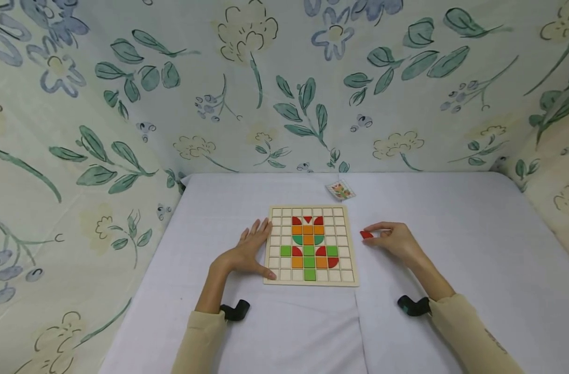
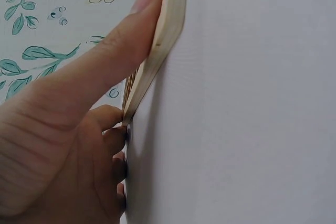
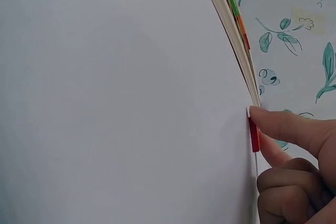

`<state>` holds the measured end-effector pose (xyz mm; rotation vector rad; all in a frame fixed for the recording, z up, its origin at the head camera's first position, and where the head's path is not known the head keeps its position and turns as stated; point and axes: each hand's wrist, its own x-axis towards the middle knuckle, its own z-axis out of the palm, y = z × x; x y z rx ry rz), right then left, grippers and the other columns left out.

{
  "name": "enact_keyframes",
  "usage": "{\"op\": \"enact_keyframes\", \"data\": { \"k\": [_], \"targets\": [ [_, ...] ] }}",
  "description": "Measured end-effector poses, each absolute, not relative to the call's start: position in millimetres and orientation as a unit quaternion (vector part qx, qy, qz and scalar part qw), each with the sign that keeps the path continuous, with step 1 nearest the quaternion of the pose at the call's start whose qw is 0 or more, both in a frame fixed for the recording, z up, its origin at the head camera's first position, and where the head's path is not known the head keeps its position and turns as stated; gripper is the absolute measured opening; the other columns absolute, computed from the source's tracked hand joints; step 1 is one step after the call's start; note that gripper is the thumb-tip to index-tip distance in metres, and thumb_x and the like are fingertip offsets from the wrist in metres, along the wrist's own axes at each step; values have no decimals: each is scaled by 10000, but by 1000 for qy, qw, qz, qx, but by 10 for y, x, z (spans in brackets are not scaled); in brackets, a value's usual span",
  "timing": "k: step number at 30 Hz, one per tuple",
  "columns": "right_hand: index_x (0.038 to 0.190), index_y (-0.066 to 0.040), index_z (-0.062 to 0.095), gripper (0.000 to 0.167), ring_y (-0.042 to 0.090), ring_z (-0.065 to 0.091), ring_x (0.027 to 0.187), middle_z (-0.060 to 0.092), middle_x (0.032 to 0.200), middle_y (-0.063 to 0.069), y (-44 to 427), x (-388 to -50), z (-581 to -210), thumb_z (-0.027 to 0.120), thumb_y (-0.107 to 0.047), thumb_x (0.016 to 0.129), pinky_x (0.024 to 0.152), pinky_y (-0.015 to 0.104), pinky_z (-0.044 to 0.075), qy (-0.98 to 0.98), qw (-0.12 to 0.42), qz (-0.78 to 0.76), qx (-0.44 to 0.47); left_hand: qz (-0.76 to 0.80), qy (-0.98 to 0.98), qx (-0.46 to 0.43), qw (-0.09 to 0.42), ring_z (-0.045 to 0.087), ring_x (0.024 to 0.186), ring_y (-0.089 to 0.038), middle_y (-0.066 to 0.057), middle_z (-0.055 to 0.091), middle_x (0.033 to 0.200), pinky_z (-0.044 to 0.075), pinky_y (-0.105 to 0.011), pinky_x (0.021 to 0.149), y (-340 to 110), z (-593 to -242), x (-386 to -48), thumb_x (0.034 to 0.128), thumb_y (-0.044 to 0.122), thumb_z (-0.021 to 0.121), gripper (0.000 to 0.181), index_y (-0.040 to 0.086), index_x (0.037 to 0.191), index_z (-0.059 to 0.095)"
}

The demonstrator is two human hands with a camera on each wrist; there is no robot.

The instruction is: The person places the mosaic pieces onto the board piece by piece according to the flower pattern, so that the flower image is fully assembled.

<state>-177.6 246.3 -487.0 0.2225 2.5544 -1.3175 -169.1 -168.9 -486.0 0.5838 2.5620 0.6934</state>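
Note:
A square wooden grid board [image 1: 352, 259] lies flat on the table, with red, orange and green tiles set in it in a flower-like pattern. My left hand [image 1: 244, 252] rests at the board's left side, fingers spread, the thumb [image 2: 121, 51] over its near left corner and the other fingers against the edge. To the right of the board, my right hand [image 1: 396, 241] pinches a small red tile [image 1: 366, 235] between thumb and forefinger. The right wrist view shows this red tile [image 3: 254, 135] on edge, near the white cloth; whether it touches the cloth I cannot tell.
A small picture card [image 1: 340, 190] with a similar flower pattern lies beyond the board. White cloth [image 1: 303, 322] covers the table, creased in front. A floral curtain [image 1: 266, 104] hangs behind and at both sides. Black wrist devices [image 1: 412, 306] sit at both cuffs.

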Motion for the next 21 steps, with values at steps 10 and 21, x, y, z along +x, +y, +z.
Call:
{"op": "enact_keyframes", "data": {
  "k": [10,21],
  "targets": [
    [1341,-32,674,463,81,313,556,369,584,-67,2472,-1785,-4836,768,-115,895,532,252,271,874,147,-460,55,247,922,212,210,-143,1629,-306,-59,-71,1761,-42,-549,1335,-1698,-4879,-1697,674,502,951,1428,106,1672,10],
    [1325,-21,683,461,85,296,555,348,588,-66,2489,-1825,-4845,781,-123,886,528,249,261,870,153,-466,52,256,919,210,214,-147,1627,-307,-70,-71,1759,-48,-546,1335,-1704,-4848,-1687,660,460,969,1437,89,1670,18]
  ]
}}
